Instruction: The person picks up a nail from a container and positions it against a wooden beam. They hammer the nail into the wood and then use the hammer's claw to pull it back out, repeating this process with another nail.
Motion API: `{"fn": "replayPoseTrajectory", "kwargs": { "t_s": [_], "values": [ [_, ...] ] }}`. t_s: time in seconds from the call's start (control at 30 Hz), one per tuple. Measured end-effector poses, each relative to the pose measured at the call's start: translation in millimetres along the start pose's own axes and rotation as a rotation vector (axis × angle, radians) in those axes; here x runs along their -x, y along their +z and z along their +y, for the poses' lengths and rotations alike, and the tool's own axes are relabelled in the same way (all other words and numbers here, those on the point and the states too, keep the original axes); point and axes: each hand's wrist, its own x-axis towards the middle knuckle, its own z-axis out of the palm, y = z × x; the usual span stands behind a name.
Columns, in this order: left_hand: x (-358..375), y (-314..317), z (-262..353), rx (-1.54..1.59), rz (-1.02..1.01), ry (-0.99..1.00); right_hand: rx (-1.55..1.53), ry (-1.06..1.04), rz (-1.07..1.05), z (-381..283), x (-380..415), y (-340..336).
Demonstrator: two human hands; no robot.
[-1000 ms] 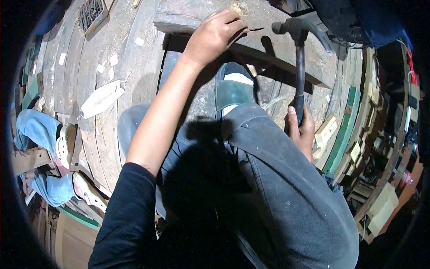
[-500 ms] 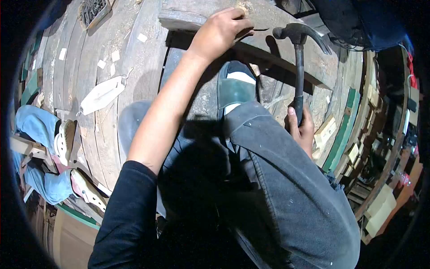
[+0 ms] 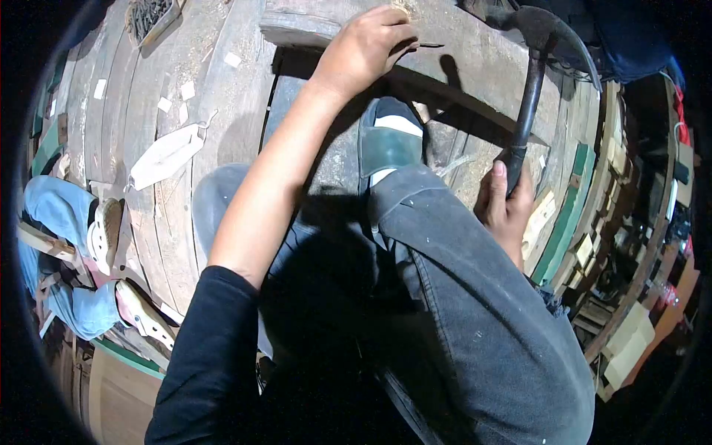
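My left hand (image 3: pixel 367 48) rests on the edge of a thick wooden board (image 3: pixel 475 78), its fingers pinched together. From under the fingers pokes a thin dark nail (image 3: pixel 430 46); the rest of it is hidden. My right hand (image 3: pixel 508 204) is wrapped round the lower handle of a claw hammer (image 3: pixel 529 100). The hammer stands raised over the right part of the board, its head apart from the wood and claw to the right. Below the board, my foot in a green slipper (image 3: pixel 393 147) shows between my hands.
An open box of nails (image 3: pixel 152 21) sits at the upper left. A white face mask (image 3: pixel 167 157) and paper scraps lie on the plank floor (image 3: pixel 174 245). Another person's legs (image 3: pixel 63 208) are at the left. Wood blocks (image 3: pixel 540 219) and a green strip (image 3: pixel 567 215) lie right.
My right hand has raised the hammer, its head moving up and to the right in view. My left hand stays almost still at the board's edge.
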Motion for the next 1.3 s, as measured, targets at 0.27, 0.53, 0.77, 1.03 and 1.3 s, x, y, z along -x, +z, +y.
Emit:
{"fn": "replayPoseTrajectory", "kwargs": {
  "t_s": [0.27, 0.53, 0.77, 1.03, 1.3],
  "values": [
    [3, 8, -3, -0.014, 0.028, -0.024, 0.119, 0.007, -0.028, 16, 5, -3],
    [4, 10, -7, -0.066, 0.055, 0.027, 0.132, -0.147, 0.026, 13, -4, 4],
    [5, 12, -5, -0.076, 0.077, 0.042, 0.227, -0.088, -0.063, 14, 3, 5],
    [4, 7, 2, -0.015, 0.061, -0.026, 0.178, -0.083, -0.027, -5, -2, -2],
    [6, 11, 1, -0.067, 0.061, -0.023, 0.220, 0.001, -0.050, -4, 4, -11]
  ]
}}
